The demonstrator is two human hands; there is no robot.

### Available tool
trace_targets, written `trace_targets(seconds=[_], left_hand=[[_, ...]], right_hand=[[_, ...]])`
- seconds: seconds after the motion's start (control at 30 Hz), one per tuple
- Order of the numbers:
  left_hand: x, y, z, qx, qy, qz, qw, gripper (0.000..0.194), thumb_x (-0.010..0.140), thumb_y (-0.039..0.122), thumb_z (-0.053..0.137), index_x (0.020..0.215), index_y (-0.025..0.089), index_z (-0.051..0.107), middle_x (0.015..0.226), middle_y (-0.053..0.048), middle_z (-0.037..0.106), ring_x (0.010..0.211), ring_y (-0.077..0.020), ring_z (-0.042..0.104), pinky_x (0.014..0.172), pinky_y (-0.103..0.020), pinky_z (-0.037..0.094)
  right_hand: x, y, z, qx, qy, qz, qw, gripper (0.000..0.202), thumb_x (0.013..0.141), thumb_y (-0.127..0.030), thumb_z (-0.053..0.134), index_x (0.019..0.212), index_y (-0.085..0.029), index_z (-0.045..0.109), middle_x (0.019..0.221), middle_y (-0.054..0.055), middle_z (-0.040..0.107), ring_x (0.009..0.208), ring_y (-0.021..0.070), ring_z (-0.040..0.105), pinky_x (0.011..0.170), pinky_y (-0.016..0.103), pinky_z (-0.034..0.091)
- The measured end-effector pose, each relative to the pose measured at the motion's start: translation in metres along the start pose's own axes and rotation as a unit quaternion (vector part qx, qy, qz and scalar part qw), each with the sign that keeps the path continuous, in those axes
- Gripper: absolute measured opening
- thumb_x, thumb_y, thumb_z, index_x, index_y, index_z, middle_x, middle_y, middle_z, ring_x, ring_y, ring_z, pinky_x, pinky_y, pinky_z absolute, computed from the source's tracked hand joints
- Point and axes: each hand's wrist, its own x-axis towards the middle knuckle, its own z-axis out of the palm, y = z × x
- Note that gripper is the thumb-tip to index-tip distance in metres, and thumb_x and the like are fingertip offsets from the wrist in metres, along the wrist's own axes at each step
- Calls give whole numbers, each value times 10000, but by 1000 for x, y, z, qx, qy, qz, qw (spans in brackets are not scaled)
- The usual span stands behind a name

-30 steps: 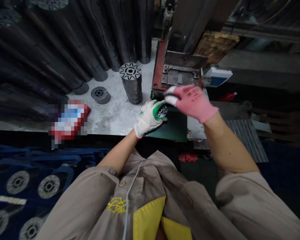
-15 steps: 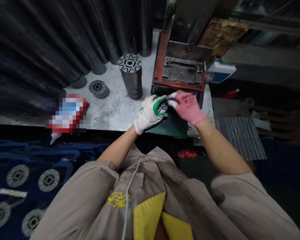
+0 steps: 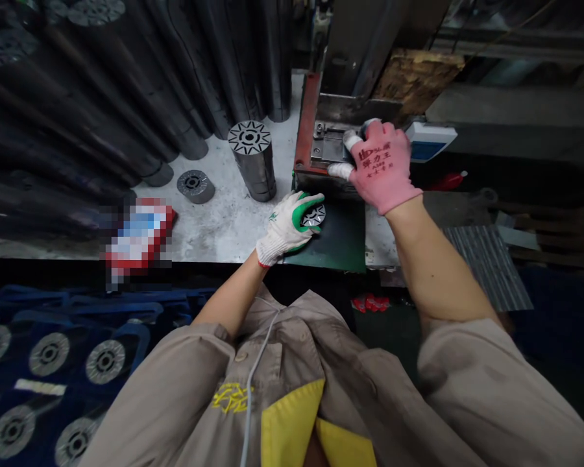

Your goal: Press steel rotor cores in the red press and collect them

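My left hand [image 3: 289, 227], in a white knit glove with a green palm, is wrapped round a short slotted metal rotor core [image 3: 313, 216] at the bench's front. Radial slots show on the core's end face; its lower part is hidden by the glove. My right hand [image 3: 380, 162], in a pink glove with white fingertips, is over the metal fixture [image 3: 328, 150] on the red-framed press base [image 3: 305, 126]. Its thumb and forefinger are apart there. Whatever lies beneath the fingers is covered.
Left of the press stand a tall slotted core stack [image 3: 253, 168] and a shorter core [image 3: 194, 187]. Long dark cylinders [image 3: 228, 71] crowd the back left. A blurred red-edged item [image 3: 141, 233] lies near the bench edge. Blue racks [image 3: 73, 305] hold several cores at lower left.
My right hand has moved up and away from the core to the press fixture. My left hand stays round the core. The view has shifted slightly.
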Motion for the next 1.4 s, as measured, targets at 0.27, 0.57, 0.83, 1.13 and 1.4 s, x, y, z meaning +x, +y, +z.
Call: trace_targets(seconds=[0.27, 0.57, 0.83, 1.13, 1.4], left_hand=[[4, 5, 9, 45, 0, -3, 999, 821, 870, 688, 715, 1514, 199, 573, 1490, -137, 638, 1422, -347, 565, 1291, -528, 343], [6, 7, 2, 34, -40, -5, 999, 703, 879, 469, 735, 1521, 237, 565, 1536, -63, 623, 1477, -303, 522, 1329, -498, 290], [14, 24, 8, -37, 64, -78, 994, 422, 961, 448, 663, 1306, 215, 730, 1309, -79, 745, 1287, -267, 656, 1214, -463, 446], [7, 22, 18, 36, 43, -101, 993, 760, 849, 619, 760, 1474, 213, 612, 1454, -126, 638, 1406, -328, 545, 1282, -532, 333], [5, 13, 12, 18, -4, -49, 999, 781, 819, 504, 816, 1508, 220, 581, 1450, -111, 625, 1421, -327, 535, 1296, -488, 340]], right_hand=[[-61, -43, 3, -38, -154, 19, 987, 352, 1090, -326, 475, 1279, -185, 735, 1248, 124, 729, 1176, 289, 661, 1003, 418, 512], [-55, -103, 4, -159, -387, -41, 907, 384, 1016, -81, 394, 1198, -118, 730, 1223, 195, 742, 1106, 295, 707, 843, 372, 489], [-14, -43, -30, -185, -124, 77, 972, 611, 1093, -572, 408, 1349, -79, 662, 1361, 223, 630, 1253, 359, 591, 996, 462, 464], [-36, -32, -10, -72, -106, 26, 991, 491, 1119, -448, 362, 1349, -160, 686, 1258, 153, 719, 1203, 325, 638, 1009, 458, 476], [-44, -46, 6, -73, -347, -65, 933, 337, 1065, -285, 496, 1233, -134, 746, 1235, 135, 775, 1137, 264, 692, 973, 341, 457]])
